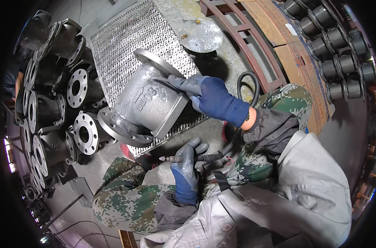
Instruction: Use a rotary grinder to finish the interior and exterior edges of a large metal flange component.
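Note:
A grey cast-metal flanged valve body (pixel 144 101) lies tilted on an expanded-metal mesh bench (pixel 113 45), one round flange toward the far side and another at the near left. Raised marks stand on its side. My right hand (pixel 208 97), in a blue glove with grey coating, rests on its upper right part with fingers stretched over the metal. Nearer my lap, my gloved left hand (pixel 186 165) is closed around a slim pencil grinder (pixel 173 158). The grinder's small pinkish tip points left, apart from the casting. A dark hose (pixel 254 82) loops up behind my right wrist.
Several similar flanged castings (pixel 84 89) are stacked at the left. More dark castings (pixel 332 53) stand in rows at the far right, beside cardboard (pixel 293 62). A reddish-brown metal frame (pixel 254 45) and a round grey plate (pixel 202 36) lie beyond the bench. Cables (pixel 82 225) trail at lower left.

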A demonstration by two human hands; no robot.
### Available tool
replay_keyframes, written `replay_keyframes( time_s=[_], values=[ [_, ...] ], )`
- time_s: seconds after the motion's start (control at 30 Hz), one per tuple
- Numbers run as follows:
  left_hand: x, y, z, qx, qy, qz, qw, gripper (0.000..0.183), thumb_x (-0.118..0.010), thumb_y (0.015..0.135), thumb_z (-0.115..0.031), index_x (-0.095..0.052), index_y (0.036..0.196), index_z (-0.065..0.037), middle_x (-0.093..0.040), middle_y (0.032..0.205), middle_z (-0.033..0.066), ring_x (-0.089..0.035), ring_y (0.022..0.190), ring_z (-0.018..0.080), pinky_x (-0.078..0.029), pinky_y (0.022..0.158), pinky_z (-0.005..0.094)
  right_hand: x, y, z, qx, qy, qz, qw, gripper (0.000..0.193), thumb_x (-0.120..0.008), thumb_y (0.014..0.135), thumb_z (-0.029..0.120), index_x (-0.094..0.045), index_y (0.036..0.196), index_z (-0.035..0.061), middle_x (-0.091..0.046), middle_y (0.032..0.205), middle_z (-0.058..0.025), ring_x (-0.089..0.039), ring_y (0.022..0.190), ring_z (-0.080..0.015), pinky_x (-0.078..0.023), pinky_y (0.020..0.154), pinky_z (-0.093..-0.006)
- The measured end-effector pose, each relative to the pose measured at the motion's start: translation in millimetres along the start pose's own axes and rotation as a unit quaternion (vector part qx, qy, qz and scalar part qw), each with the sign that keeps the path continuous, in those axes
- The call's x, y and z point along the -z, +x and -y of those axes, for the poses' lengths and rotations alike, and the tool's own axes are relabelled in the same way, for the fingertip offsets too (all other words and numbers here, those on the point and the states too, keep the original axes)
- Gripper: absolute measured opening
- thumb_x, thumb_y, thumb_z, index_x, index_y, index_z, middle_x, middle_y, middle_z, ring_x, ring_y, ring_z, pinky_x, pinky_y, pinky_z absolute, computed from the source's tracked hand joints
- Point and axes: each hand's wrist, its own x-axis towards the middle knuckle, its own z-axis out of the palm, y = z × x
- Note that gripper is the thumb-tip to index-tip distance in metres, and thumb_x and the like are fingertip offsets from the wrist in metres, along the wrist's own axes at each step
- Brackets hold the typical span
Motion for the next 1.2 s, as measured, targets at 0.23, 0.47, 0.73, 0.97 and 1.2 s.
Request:
replay_keyframes(
  time_s=[0.23, 0.47, 0.73, 0.97, 1.2],
  values=[
    [2.3, 0.8, -0.6, -0.019, 0.053, 0.026, 0.998, 0.037, -0.036, 0.105, -0.015, -0.045, 0.126, 0.013, -0.057, 0.127, 0.0252, -0.066, 0.107, 0.0285, -0.054, 0.092, 0.0385, 2.9, 17.3, 7.1, -0.038, -0.162, 0.156, 0.974, 0.059, -0.059, 0.079, 0.001, -0.061, 0.131, 0.0281, -0.066, 0.085, -0.0095, -0.065, 0.074, -0.0315, -0.054, 0.066, -0.0393],
    [18.3, 1.1, 15.1, -0.095, 0.138, 0.034, 0.985, 0.038, -0.054, 0.091, 0.002, -0.051, 0.128, 0.009, -0.062, 0.115, 0.0211, -0.066, 0.103, 0.0259, -0.058, 0.083, 0.0356, 29.5, 1.4, -1.4, -0.042, 0.162, 0.034, 0.985, 0.058, -0.059, 0.080, -0.008, -0.063, 0.131, 0.0196, -0.068, 0.091, -0.0098, -0.065, 0.075, -0.0208, -0.054, 0.070, -0.0330],
    [-6.9, 4.8, -2.5, 0.034, 0.004, -0.014, 0.999, 0.043, -0.041, 0.105, -0.024, -0.053, 0.123, 0.013, -0.064, 0.115, 0.0206, -0.067, 0.101, 0.0267, -0.055, 0.087, 0.0373, 34.9, -3.2, -95.8, -0.251, -0.102, -0.080, 0.959, 0.047, -0.052, 0.081, 0.013, -0.067, 0.124, 0.0251, -0.069, 0.105, -0.0158, -0.067, 0.092, -0.0356, -0.054, 0.084, -0.0415],
    [-7.6, 9.8, -2.3, 0.032, 0.044, -0.020, 0.998, 0.046, -0.042, 0.104, -0.028, -0.053, 0.125, 0.012, -0.064, 0.115, 0.0199, -0.067, 0.102, 0.0249, -0.056, 0.085, 0.0368, 28.5, 16.2, -100.3, -0.243, -0.180, -0.046, 0.952, 0.043, -0.052, 0.081, 0.013, -0.069, 0.118, 0.0255, -0.069, 0.086, -0.0182, -0.067, 0.079, -0.0366, -0.054, 0.072, -0.0473],
    [-9.4, 11.0, -3.7, 0.049, 0.034, -0.035, 0.998, 0.046, -0.042, 0.104, -0.027, -0.052, 0.125, 0.012, -0.063, 0.115, 0.0198, -0.067, 0.102, 0.0248, -0.057, 0.084, 0.0365, 23.0, 21.8, -102.1, -0.257, -0.184, -0.037, 0.948, 0.043, -0.053, 0.080, 0.011, -0.069, 0.118, 0.0231, -0.069, 0.087, -0.0185, -0.067, 0.080, -0.0371, -0.054, 0.073, -0.0477]
  ],
)
